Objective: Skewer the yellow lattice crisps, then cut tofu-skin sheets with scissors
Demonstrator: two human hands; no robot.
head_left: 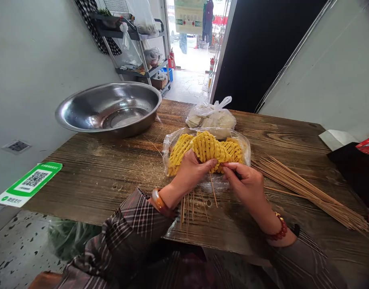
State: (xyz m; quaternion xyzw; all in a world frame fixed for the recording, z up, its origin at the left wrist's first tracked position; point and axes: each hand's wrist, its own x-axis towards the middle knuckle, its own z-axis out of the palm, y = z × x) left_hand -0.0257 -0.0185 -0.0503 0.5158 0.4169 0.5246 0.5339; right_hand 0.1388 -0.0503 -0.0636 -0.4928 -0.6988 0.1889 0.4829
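My left hand [194,170] is closed on a yellow lattice-cut piece [206,145], its thumb pressed along the lower edge. At the right end of that piece, the fingers of my right hand [243,176] are pinched together; what they hold is too small to make out. One thin wooden skewer [213,189] slants down from the piece between my hands. More yellow lattice pieces [178,151] lie behind in an open clear plastic bag [247,149]. Several skewers [188,208] stick out toward me below my left wrist.
A loose bundle of skewers [310,190] lies on the wooden table [112,176] at the right. Behind the yellow pieces sits a tied plastic bag [213,116]. A large steel basin [112,108] is at the back left, a green QR card [29,182] at the left edge, a dark box [347,168] at the right.
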